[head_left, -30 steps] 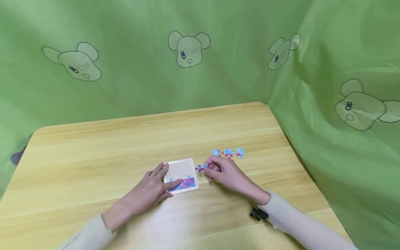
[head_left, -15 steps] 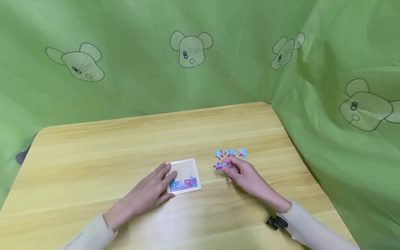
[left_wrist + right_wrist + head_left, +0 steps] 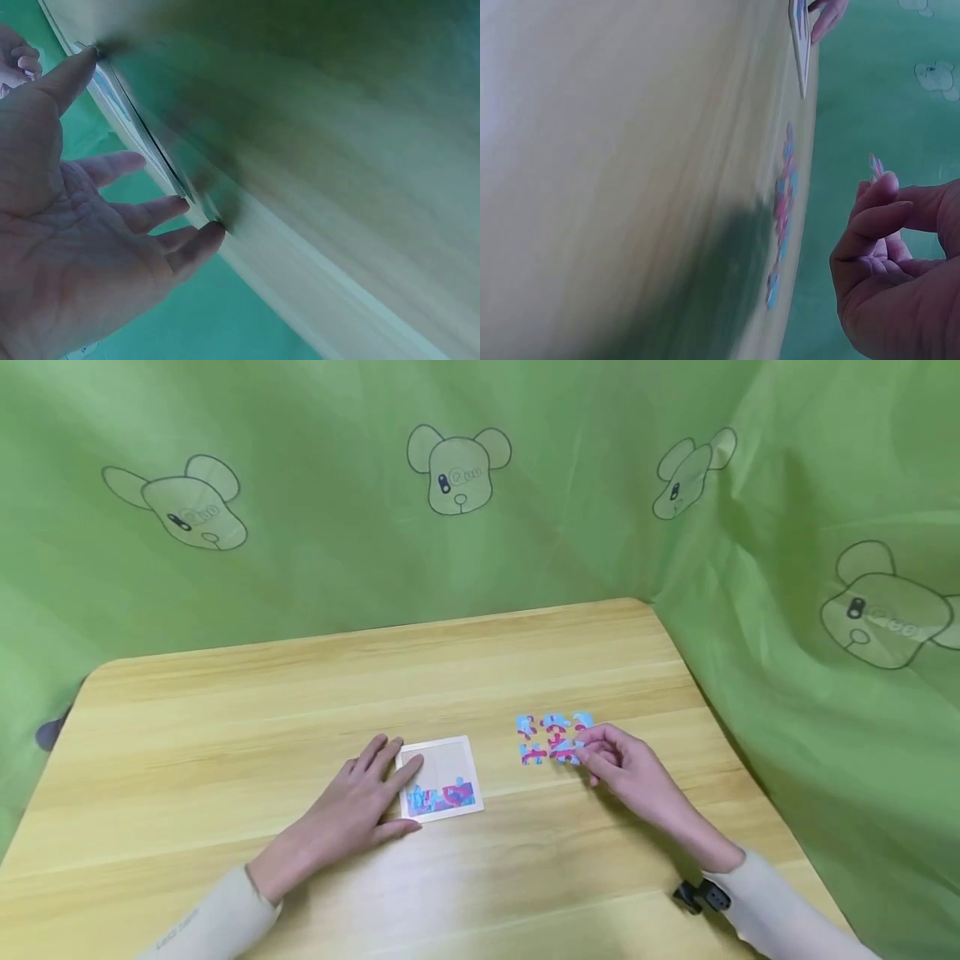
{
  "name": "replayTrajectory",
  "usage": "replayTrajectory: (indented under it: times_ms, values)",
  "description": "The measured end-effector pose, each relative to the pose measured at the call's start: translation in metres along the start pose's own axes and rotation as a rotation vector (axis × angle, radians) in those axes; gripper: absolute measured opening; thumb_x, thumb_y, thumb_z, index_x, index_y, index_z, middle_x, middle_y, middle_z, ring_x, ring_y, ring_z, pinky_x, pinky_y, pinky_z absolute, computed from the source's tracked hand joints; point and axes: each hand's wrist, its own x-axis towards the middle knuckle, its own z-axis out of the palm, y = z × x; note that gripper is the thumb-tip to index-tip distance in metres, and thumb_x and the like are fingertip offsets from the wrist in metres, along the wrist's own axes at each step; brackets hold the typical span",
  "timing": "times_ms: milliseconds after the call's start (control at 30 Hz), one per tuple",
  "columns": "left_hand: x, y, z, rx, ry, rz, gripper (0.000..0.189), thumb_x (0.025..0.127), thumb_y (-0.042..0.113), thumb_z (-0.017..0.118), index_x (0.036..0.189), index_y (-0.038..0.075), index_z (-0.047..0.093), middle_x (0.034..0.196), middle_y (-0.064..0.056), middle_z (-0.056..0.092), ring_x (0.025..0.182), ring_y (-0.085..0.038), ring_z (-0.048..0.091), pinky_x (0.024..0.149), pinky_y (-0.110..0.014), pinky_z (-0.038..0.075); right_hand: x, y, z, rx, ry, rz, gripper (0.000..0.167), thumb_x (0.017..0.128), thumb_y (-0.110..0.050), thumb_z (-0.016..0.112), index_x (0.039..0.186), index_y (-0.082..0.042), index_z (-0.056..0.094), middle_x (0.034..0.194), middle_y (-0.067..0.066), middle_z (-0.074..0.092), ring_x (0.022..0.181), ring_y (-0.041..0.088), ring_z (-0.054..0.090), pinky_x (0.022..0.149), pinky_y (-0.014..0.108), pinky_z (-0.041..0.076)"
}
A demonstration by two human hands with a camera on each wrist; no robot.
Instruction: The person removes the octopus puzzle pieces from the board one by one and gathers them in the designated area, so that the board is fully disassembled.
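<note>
A small square puzzle tray (image 3: 472,764) with a pale rim lies on the table. Joined blue, pink and purple pieces (image 3: 456,797) fill its lower part. My left hand (image 3: 341,814) rests along the tray's left side, its fingers spread and the forefinger reaching over the rim. In the left wrist view, thumb and fingertips sit at the tray's edge. To the right, my right hand (image 3: 626,772) pinches a jigsaw piece (image 3: 877,164) between thumb and forefinger. The right wrist view has this piece raised above the table, over the loose jigsaw pieces (image 3: 553,722).
The loose pieces lie close together in rows, right of the tray, partly covered by the right hand in the head view. Green cloth (image 3: 315,527) with bear-head drawings hangs behind the wooden table (image 3: 300,702) and along its right side.
My right hand has carried the jigsaw piece rightward, from beside the tray to over the loose pieces. The left forefinger has moved up off the joined pieces.
</note>
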Motion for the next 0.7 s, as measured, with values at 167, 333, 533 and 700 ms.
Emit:
replayTrajectory:
  times_ms: [167,333,533,700]
  values:
    - [0.001,-0.001,-0.001,-0.011,-0.019,-0.037,0.094,0.101,0.060,0.072,0.165,-0.003,0.042,0.168,-0.034,0.035,0.157,-0.053,0.029,0.114,-0.071,0.040,-0.001,0.009,-0.012,-0.020,0.025,0.026,0.025,0.108,-0.007,0.068,0.128,0.007,0.064,0.103,0.021,0.069,0.078,0.023,0.065,0.061,0.026,0.053]
    - [-0.001,-0.002,-0.002,0.003,-0.028,-0.062,0.098,0.101,0.061,0.072,0.163,-0.008,0.041,0.168,-0.034,0.034,0.158,-0.052,0.028,0.114,-0.071,0.040,0.003,0.021,-0.022,-0.055,0.017,0.064,0.027,0.108,-0.011,0.069,0.127,0.007,0.065,0.097,0.015,0.070,0.076,0.020,0.064,0.058,0.025,0.050]
    - [-0.001,-0.004,-0.001,0.036,-0.031,-0.059,0.103,0.099,0.061,0.074,0.161,-0.013,0.039,0.168,-0.035,0.034,0.156,-0.053,0.031,0.115,-0.068,0.041,0.013,0.030,-0.030,-0.057,-0.014,0.133,0.028,0.109,-0.012,0.068,0.127,0.009,0.065,0.090,0.011,0.069,0.073,0.018,0.061,0.057,0.026,0.050]
    - [-0.002,-0.006,0.002,0.058,-0.006,-0.041,0.103,0.099,0.063,0.074,0.161,-0.013,0.041,0.167,-0.033,0.037,0.154,-0.053,0.036,0.113,-0.067,0.043,0.021,0.033,-0.032,-0.077,-0.027,0.168,0.027,0.108,-0.013,0.070,0.124,0.008,0.066,0.086,0.009,0.067,0.070,0.016,0.059,0.057,0.025,0.048]
